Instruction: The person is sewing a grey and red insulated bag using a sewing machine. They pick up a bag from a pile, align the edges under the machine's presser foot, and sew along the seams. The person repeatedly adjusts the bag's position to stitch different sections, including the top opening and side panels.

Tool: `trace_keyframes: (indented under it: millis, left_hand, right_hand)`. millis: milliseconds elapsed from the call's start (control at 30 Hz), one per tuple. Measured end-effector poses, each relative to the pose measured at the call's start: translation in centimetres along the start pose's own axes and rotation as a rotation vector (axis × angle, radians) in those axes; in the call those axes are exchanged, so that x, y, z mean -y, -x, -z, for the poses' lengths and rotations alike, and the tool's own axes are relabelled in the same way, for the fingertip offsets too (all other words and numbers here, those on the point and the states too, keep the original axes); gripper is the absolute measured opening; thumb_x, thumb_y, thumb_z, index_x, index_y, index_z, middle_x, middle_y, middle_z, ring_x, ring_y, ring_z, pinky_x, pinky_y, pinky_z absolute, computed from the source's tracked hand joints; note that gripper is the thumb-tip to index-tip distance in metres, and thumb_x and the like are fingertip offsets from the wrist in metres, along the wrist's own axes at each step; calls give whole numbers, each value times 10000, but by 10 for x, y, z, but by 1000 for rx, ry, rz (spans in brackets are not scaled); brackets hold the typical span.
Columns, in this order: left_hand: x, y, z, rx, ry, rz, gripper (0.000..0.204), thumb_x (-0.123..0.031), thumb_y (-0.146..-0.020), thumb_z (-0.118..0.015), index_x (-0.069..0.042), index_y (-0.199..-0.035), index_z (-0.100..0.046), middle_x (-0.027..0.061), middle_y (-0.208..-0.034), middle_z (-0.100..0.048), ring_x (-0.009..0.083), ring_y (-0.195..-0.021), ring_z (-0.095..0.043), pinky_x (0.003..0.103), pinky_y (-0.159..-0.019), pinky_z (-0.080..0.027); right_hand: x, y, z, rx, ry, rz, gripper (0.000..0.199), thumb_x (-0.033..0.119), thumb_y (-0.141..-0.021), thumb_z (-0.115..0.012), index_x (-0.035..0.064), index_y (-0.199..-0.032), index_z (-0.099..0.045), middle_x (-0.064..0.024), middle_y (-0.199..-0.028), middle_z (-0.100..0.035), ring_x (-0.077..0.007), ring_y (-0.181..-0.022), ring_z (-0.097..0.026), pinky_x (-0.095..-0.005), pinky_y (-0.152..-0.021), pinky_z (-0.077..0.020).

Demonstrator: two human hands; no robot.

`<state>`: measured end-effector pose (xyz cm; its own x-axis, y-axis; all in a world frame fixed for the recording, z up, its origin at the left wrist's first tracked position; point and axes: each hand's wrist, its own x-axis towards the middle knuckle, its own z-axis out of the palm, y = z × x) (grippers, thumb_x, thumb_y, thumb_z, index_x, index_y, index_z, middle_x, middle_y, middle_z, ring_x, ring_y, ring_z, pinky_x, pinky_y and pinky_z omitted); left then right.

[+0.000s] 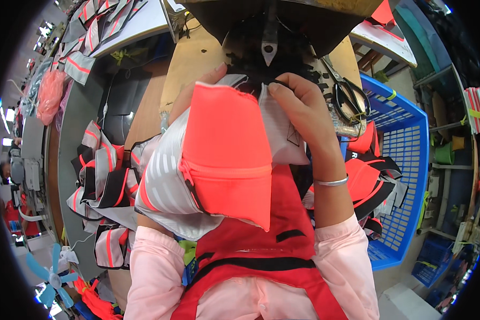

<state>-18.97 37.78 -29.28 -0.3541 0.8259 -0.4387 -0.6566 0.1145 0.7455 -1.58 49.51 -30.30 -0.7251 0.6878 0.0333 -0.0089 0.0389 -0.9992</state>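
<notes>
Head view: a sewn fabric piece (229, 128), smooth neon coral with a raised zipper-like seam and silvery-grey striped sides, bulges like a folded pouch over the near edge of a tan wooden worktable (192, 61). The right hand (303, 106) pinches its pale grey top edge between thumb and finger. The left hand (213, 76) is mostly hidden behind the cloth; its grip cannot be told. Black-handled metal scissors (349, 98) lie near the table's right edge, beside a latticed blue plastic basket (417, 146) holding crumpled coral, black and grey fabric pieces (357, 184).
</notes>
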Motion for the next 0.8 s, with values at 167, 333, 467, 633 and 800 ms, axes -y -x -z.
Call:
trace_keyframes:
  millis: [167, 333, 467, 633, 800]
  left_hand:
    - [14, -18, 21, 259, 130, -101, 223, -280, -911, -607, -60, -944, -619, 47, -781, -630, 122, -683, -587, 272, -665, -480]
    - [24, -31, 29, 485, 265, -136, 222, -277, -915, -598, -59, -952, -616, 50, -786, -629, 122, -693, -585, 275, -673, -477]
    - [29, -39, 29, 595, 327, -142, 221, -274, -919, -592, -58, -959, -614, 52, -789, -629, 122, -700, -584, 277, -680, -475]
    - [31, -48, 29, 685, 371, -123, 221, -271, -923, -584, -56, -968, -611, 54, -793, -629, 123, -710, -582, 279, -688, -472]
    - [32, -51, 30, 740, 414, -116, 221, -268, -928, -575, -55, -976, -608, 57, -797, -628, 123, -720, -580, 282, -696, -469]
  right_hand:
    - [0, -8, 5, -21, 2, -20, 200, 207, -877, -588, 8, -872, -615, 51, -760, -556, -21, -710, -476, -192, -626, -390]
    - [0, -12, 9, -14, 52, -6, 243, 233, -870, -577, -6, -883, -620, 34, -759, -559, -32, -714, -476, -206, -645, -400]
    - [2, -14, 11, -20, 52, 15, 271, 248, -864, -579, -16, -896, -625, 27, -744, -555, -41, -714, -473, -215, -654, -405]
    - [-6, -19, 15, -14, 71, 18, 287, 253, -862, -580, -24, -918, -629, 22, -752, -559, -46, -720, -479, -216, -659, -409]
    - [-3, -18, 14, -45, 34, 26, 280, 250, -863, -581, -20, -915, -634, 27, -745, -560, -39, -708, -480, -208, -653, -408]
